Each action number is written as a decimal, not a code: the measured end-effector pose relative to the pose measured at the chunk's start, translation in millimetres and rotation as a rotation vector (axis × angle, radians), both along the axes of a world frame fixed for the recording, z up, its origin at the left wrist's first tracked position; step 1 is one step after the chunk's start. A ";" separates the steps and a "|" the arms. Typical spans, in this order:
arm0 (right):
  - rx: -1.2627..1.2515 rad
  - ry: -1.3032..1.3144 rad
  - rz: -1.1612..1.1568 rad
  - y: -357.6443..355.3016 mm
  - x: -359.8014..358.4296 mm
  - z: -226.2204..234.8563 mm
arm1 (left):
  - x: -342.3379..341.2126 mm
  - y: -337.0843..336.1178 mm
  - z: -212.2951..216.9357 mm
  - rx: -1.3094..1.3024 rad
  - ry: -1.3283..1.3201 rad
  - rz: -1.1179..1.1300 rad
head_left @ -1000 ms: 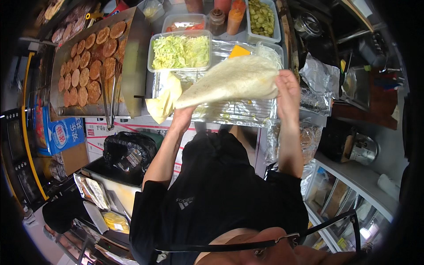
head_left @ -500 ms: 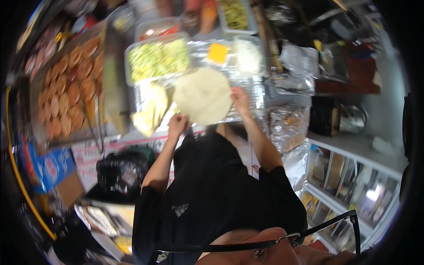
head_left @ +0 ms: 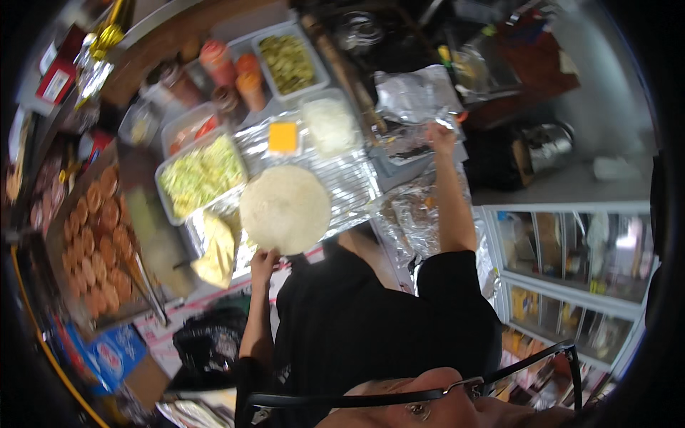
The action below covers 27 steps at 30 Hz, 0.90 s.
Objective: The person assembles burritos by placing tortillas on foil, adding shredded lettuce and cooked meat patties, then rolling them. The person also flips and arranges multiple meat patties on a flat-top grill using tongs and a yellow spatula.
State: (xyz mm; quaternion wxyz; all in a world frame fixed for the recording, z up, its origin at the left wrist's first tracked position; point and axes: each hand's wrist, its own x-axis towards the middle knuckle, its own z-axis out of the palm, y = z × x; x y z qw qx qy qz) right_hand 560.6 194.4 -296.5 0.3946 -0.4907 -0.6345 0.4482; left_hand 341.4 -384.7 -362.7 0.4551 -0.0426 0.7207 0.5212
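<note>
The left hand (head_left: 264,262) pinches the flour tortilla (head_left: 285,210) at its seven o'clock rim over the foil-lined tray (head_left: 354,187), the orange cheese slice (head_left: 282,138) at twelve o'clock from it. At the five o'clock edge of the crumpled foil (head_left: 415,93) is the right hand (head_left: 441,136), its fingers too blurred to tell whether they grasp.

Blur hides whether the right hand (head_left: 441,137) holds the foil (head_left: 417,94). The meat patties (head_left: 98,246) look smeared. The lower edge crops a silvery packet (head_left: 187,412). Goods inside the cabinet (head_left: 571,207) are indistinct.
</note>
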 end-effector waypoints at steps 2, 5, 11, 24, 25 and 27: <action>0.083 0.204 0.098 0.9 -6.7 -11.7 | 0.2 4.2 1.6 0.004 0.018 0.020; 0.095 0.114 -0.053 -36.2 -45.4 14.0 | 4.9 7.3 14.4 -0.015 0.030 0.047; 0.035 -0.084 0.747 -189.8 -175.7 72.1 | 4.8 5.5 50.5 -0.288 0.207 -0.124; 0.953 -0.772 1.380 -334.6 -402.1 -9.5 | -90.0 -8.3 109.0 0.031 0.769 0.223; 0.891 -0.803 1.430 -333.9 -400.2 3.9 | -98.1 -13.0 100.6 0.062 0.747 0.312; 0.726 -0.823 1.448 -330.9 -403.3 22.7 | -122.6 -20.7 100.8 0.005 0.863 0.282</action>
